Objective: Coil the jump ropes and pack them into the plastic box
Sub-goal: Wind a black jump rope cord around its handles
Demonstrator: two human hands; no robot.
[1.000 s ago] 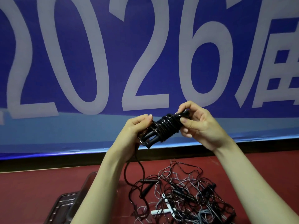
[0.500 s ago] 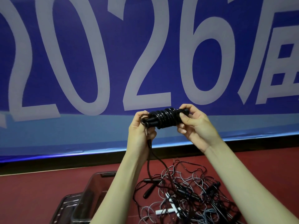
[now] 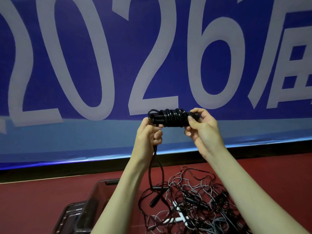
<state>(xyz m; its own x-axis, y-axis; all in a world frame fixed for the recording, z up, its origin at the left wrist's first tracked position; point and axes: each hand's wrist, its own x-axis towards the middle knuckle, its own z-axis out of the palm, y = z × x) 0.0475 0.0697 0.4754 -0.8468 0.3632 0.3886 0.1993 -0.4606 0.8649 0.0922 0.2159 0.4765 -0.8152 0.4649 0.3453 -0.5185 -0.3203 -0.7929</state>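
Observation:
I hold a black jump rope [image 3: 168,117] wound into a tight coil, lying level in front of the banner. My right hand [image 3: 201,129] pinches its right end. My left hand [image 3: 149,134] grips the left end and the loose strand, which hangs down past my wrist as a loop [image 3: 156,168]. On the red floor below lies a tangled pile of jump ropes [image 3: 194,201], black and grey, with black and white handles. A clear plastic box [image 3: 94,200] stands at the lower left, partly hidden by my left forearm.
A large blue banner [image 3: 101,65] with white numerals fills the background, above a black strip along the floor. A dark lid or tray [image 3: 67,215] lies beside the box at its left. Red floor [image 3: 33,200] stretches to the left of it.
The coil has turned from tilted to level. My left hand has shifted under its left end, drawing the loose strand down. The box has come further into view.

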